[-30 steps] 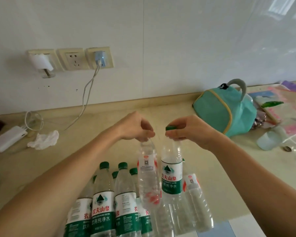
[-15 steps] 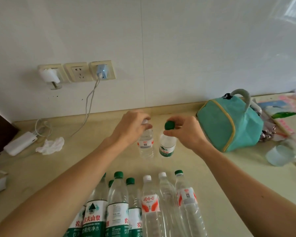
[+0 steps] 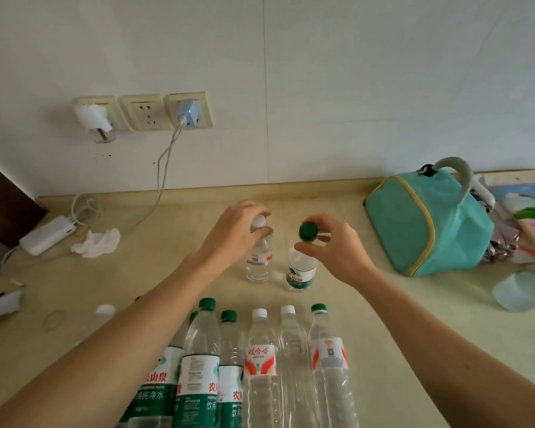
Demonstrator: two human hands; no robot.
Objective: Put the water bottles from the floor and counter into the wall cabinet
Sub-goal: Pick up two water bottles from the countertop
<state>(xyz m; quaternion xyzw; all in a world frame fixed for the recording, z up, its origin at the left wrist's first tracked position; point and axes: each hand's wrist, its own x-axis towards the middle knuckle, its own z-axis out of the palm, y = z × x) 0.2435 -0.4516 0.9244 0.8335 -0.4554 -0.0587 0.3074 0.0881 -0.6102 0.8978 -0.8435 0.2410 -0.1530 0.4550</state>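
Two bottles stand upright, apart from the main group, mid-table. Left hand [image 3: 233, 234] closed over the top of the white-capped bottle [image 3: 259, 261], red-and-white label; fingers wrap the cap and neck. Right hand [image 3: 332, 245] pinches the neck of the green-capped bottle [image 3: 300, 270] just below the green cap [image 3: 308, 232], thumb and fingertips curled in, cap itself showing. Both bottles rest on the table [image 3: 368, 319], bases down, just beside each other but not touching.

Handling, as a judgement: clear thin plastic, apparently full of water, so moderately heavy for their size and soft-walled. A neck grip under the cap ring is the firm hold; squeezing the belly would dent it. Smooth labels may slip if wet.

Near edge: a row of bottles [image 3: 260, 359], all capped and upright, packed shoulder to shoulder; green-labelled ones to the left, red-labelled and plain ones to the right. All look filled.

Right of the hands, a teal zip bag [image 3: 426, 223], closed; contents not visible. The wall cabinet is out of view.
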